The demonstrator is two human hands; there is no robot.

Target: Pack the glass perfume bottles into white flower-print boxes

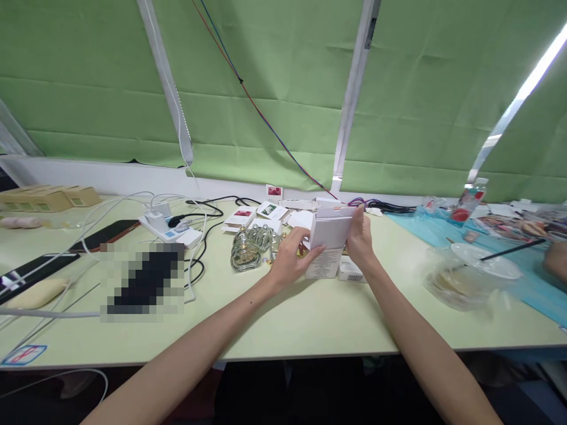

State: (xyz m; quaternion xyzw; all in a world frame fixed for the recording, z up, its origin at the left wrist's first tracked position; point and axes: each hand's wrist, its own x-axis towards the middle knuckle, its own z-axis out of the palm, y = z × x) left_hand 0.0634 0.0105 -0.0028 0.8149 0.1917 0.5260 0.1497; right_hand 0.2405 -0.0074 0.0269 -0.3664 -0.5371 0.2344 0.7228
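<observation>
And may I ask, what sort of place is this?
Probably a workroom, though I cannot be sure: a long table, a white box in hand, and glass bottles clustered nearby.

No word, brand or number can be made out. The white box (pixel 325 262) held between the left hand (pixel 290 260) and the right hand (pixel 359 239) carries rows of print too small to read. Just below the right hand, a smaller white box (pixel 352 270) shows a barcode. Well left of the left hand, at the bench (pixel 266 324) edge, a sticker (pixel 24 355) bears an unclear red mark framed in blue. Well right of the right hand, a bottle (pixel 469 202) has an illegible red label.
</observation>
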